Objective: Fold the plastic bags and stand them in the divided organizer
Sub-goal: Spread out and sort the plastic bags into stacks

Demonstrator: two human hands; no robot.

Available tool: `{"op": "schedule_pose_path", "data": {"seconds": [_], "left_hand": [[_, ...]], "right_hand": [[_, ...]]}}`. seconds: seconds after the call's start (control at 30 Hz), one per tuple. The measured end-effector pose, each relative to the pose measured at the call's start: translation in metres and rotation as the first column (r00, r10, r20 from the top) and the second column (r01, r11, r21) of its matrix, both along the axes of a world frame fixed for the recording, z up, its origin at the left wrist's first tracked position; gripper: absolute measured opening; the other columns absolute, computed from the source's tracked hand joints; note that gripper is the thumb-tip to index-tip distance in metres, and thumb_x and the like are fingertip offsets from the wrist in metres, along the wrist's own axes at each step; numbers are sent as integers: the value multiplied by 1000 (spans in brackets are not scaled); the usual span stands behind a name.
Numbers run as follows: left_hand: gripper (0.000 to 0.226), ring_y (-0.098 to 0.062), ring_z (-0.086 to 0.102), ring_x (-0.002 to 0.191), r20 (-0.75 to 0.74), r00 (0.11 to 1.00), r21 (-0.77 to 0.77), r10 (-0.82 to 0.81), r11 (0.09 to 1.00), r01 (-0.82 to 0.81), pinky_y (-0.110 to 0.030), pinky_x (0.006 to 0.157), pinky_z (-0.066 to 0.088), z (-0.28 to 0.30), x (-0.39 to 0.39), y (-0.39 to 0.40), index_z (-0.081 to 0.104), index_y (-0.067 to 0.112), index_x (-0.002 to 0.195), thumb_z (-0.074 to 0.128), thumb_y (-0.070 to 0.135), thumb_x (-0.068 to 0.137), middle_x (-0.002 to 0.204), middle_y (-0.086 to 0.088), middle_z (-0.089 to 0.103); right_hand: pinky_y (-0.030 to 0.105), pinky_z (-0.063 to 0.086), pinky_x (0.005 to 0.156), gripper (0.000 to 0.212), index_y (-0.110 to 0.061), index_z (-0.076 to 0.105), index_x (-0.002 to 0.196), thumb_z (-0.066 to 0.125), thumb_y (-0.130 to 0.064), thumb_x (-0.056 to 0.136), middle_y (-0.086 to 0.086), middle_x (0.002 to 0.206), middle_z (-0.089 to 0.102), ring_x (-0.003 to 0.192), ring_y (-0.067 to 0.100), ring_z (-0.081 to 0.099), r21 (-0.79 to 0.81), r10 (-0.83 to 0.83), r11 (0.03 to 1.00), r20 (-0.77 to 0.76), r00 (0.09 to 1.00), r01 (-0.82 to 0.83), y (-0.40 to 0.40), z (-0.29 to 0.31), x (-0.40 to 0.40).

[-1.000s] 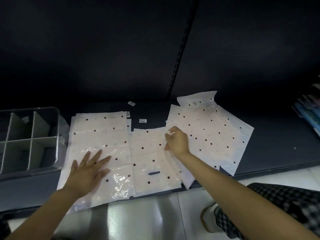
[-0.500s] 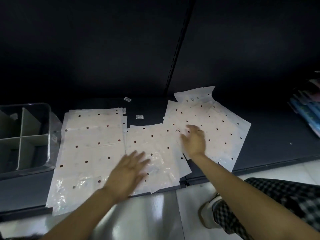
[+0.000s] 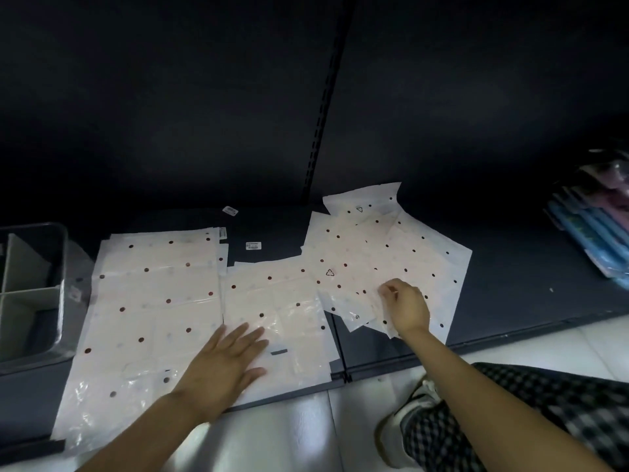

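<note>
A dark, matte shelf sits low above glossy pale floor tiles. Thin, crinkly dotted plastic bags lie flat across it. The left hand presses the middle bag with fingers spread; the right hand seems to pinch a bag edge. Far left of both stands the grey divided organizer.
</note>
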State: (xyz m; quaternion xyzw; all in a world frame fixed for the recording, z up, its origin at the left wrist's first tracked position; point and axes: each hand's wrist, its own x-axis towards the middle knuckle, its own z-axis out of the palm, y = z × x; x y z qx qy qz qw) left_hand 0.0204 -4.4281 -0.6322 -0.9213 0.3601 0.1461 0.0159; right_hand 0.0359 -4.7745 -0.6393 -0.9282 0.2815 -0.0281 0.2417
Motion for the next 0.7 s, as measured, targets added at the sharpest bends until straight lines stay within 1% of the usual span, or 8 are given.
{"op": "schedule_pose_path", "data": {"seconds": [0.1, 0.17, 0.23, 0.3, 0.37, 0.47, 0.6, 0.7], "left_hand": [[73, -15, 65, 106, -20, 1000, -31, -1, 1000, 1, -42, 79, 55, 5, -4, 1, 73, 29, 103, 3, 48, 99, 115, 7, 68], [77, -17, 58, 117, -13, 999, -21, 30, 999, -30, -39, 91, 50, 7, -5, 1, 69, 30, 112, -3, 50, 97, 127, 6, 61], [86, -18, 24, 143, -18, 999, -52, 29, 998, -30, -36, 115, 21, -2, -5, 0, 42, 32, 140, -16, 60, 83, 154, 7, 25], [94, -13, -4, 146, -167, 982, -52, 91, 994, -101, -33, 117, -4, -9, -7, 1, 18, 35, 148, -19, 65, 67, 158, 11, -3], [92, -11, -8, 145, -191, 977, -54, 99, 992, -111, -33, 116, -7, -13, -7, 0, 16, 35, 148, -14, 68, 68, 158, 12, -5], [62, -9, -9, 145, -199, 973, -54, 113, 991, -126, -35, 116, -8, -14, -7, 2, 20, 37, 147, 11, 62, 91, 158, 14, -3], [49, -7, -4, 145, -224, 962, -151, 155, 970, -192, -32, 116, -3, -10, -5, 3, 28, 37, 144, 28, 52, 98, 158, 15, 4], [48, -8, 9, 145, -266, 938, -307, 221, 903, -299, -27, 116, 5, -2, 0, 2, 30, 34, 144, 35, 46, 98, 156, 12, 16]], "right_hand": [[34, 45, 86, 47, -21, 53, 126, 58, -47, 87, 3, 122, 52, 117, 27, 44, -72, 115, 988, -228, 967, -134, 8, -1, 0], [34, 44, 88, 50, -19, 48, 131, 59, -41, 88, 7, 124, 51, 120, 27, 41, -116, 144, 976, -284, 948, -183, 9, -2, -2], [35, 46, 88, 39, -16, 50, 128, 56, -29, 92, 11, 116, 59, 117, 28, 44, -83, 132, 984, -275, 952, -160, 7, -1, -3], [33, 47, 84, 27, -14, 58, 119, 54, -23, 93, 11, 109, 63, 111, 30, 50, -1, 105, 994, -242, 965, -108, 4, 1, -2], [29, 45, 77, 19, -10, 65, 105, 56, -21, 92, 9, 99, 63, 101, 30, 57, 91, 62, 995, -191, 980, -45, 2, 6, -1], [32, 48, 73, 17, -3, 68, 83, 60, -17, 90, 11, 80, 62, 83, 30, 60, 197, 22, 980, -118, 993, 2, 3, 10, 2], [26, 46, 72, 7, -11, 70, 79, 69, -16, 84, 5, 78, 65, 71, 20, 59, 311, -38, 950, 4, 999, 35, 18, 20, 9], [21, 41, 75, 9, -7, 69, 91, 63, -14, 88, 5, 97, 65, 87, 17, 58, 290, 80, 951, 103, 992, -106, 46, 30, 10]]}}
